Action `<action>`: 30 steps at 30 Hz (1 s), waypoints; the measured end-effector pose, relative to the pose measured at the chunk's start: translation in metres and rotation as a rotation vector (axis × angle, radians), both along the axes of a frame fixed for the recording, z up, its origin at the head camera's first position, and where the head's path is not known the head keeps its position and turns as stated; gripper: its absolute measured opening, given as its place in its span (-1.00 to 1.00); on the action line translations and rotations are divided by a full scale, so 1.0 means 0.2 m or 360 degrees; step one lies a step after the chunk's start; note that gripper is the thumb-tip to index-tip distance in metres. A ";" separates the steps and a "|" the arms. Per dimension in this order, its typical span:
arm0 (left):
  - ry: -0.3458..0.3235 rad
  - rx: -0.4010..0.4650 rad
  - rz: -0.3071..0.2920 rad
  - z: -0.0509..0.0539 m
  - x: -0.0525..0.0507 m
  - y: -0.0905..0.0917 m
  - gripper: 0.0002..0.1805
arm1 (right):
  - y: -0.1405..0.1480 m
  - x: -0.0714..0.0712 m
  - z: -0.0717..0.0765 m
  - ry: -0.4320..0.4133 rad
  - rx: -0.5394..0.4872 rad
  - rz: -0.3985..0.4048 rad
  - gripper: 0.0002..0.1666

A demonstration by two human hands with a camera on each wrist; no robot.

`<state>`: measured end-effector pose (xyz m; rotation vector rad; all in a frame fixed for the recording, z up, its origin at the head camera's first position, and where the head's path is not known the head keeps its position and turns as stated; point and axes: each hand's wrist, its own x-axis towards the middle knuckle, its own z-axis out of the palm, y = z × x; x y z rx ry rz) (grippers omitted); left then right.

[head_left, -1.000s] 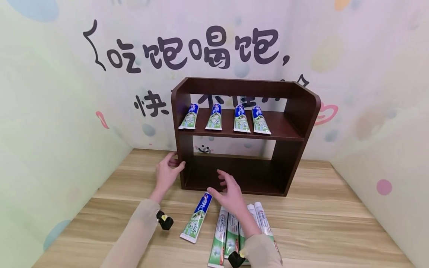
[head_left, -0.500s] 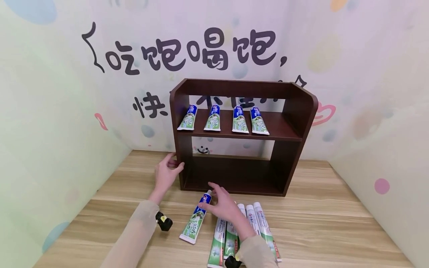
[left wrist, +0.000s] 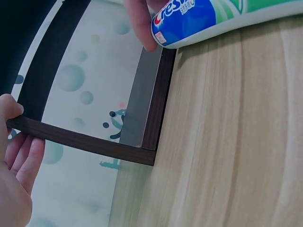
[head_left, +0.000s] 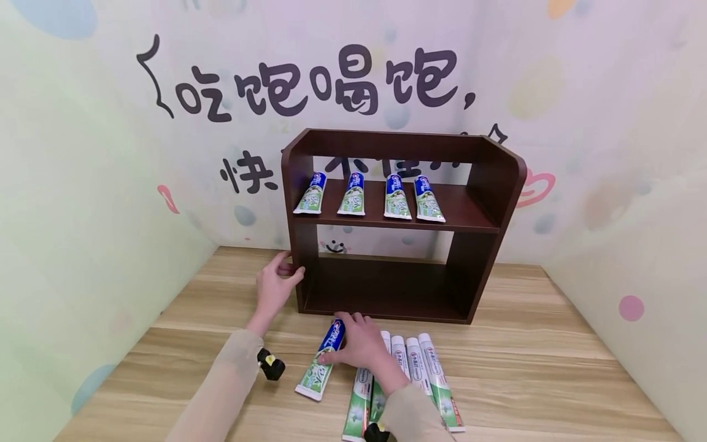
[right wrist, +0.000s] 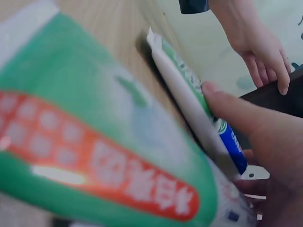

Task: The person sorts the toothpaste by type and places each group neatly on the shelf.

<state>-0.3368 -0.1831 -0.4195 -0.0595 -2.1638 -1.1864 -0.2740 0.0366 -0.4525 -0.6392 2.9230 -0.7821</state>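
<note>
My left hand (head_left: 273,285) grips the left side panel of a dark brown two-tier shelf (head_left: 386,142); in the left wrist view, thumb and fingers sit on opposite faces of the panel (left wrist: 90,145). My right hand (head_left: 361,345) holds a blue-and-green toothpaste tube (head_left: 315,377) lying on the table before the shelf. Its thumb (right wrist: 232,106) lies on the tube (right wrist: 177,90), with the fingers curled round the cap end. The cap is hidden by those fingers. Beneath the right forearm lie several white-and-green toothpaste tubes (head_left: 439,387), partly covered.
Blue-and-green toothpaste tubes (head_left: 353,195) stand leaning in a row on the upper tier, left to centre. The lower tier (head_left: 386,285) has an open front. Patterned walls enclose the wooden table (head_left: 530,368) at the back and both sides.
My right hand has moved left and down from above the tubes to the blue-and-green toothpaste tube, and its fingers have closed round the cap end. The left hand stays on the shelf.
</note>
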 end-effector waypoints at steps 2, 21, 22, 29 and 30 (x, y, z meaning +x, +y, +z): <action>0.0002 0.0002 0.0001 0.01 0.00 0.00 -0.56 | -0.01 0.00 0.01 -0.0030 -0.0041 -0.0017 0.15; -0.0035 0.0012 -0.0014 -0.01 0.01 -0.01 -0.54 | -0.09 -0.08 0.02 -0.0347 -0.0463 -0.0024 -0.12; -0.0031 0.0009 -0.0015 -0.01 0.01 -0.01 -0.54 | -0.09 -0.09 0.02 -0.0359 -0.0476 -0.0015 -0.13; -0.0032 0.0009 -0.0014 0.00 0.00 0.00 -0.54 | -0.08 -0.10 0.02 -0.0381 -0.0452 0.0022 -0.14; -0.0032 0.0006 -0.0013 0.00 0.00 0.00 -0.54 | -0.09 -0.10 0.03 -0.0371 -0.0419 0.0020 -0.12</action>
